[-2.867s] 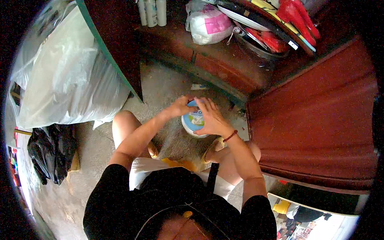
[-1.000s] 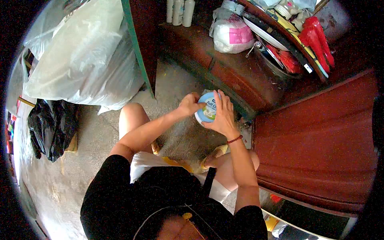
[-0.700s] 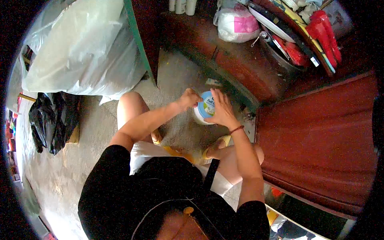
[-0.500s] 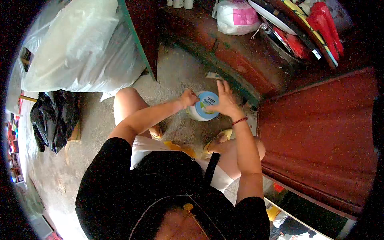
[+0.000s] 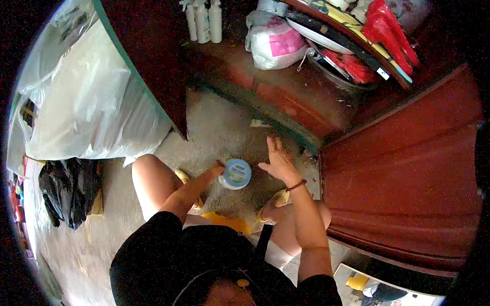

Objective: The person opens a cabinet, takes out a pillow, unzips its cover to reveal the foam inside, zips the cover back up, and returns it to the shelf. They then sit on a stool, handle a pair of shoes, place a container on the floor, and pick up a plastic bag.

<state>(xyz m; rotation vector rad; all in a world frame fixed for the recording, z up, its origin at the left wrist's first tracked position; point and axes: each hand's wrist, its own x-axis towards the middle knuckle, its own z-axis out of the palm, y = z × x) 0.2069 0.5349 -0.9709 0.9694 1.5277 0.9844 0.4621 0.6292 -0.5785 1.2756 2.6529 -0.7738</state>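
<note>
A round tub (image 5: 237,173) with a blue-rimmed, printed lid is low between my knees, over the concrete floor. My left hand (image 5: 217,169) is at the tub's left side, its fingers closed against the edge. To the right of the tub, and apart from it, my right hand (image 5: 279,162) is raised with its fingers stretched and thumb spread, holding nothing. A red bead bracelet (image 5: 296,185) circles the right wrist.
Large plastic-wrapped bundle (image 5: 92,97) at left, black bag (image 5: 70,188) below it. Ahead, a dark wooden shelf (image 5: 224,64) bears spray bottles (image 5: 203,23), a white-and-pink package (image 5: 277,45) and a pan (image 5: 337,76). A red-brown curtain (image 5: 398,178) hangs at right.
My right hand has come off the tub and moved right. The tub and my left hand are lower and farther left in view, and the camera view has shifted.
</note>
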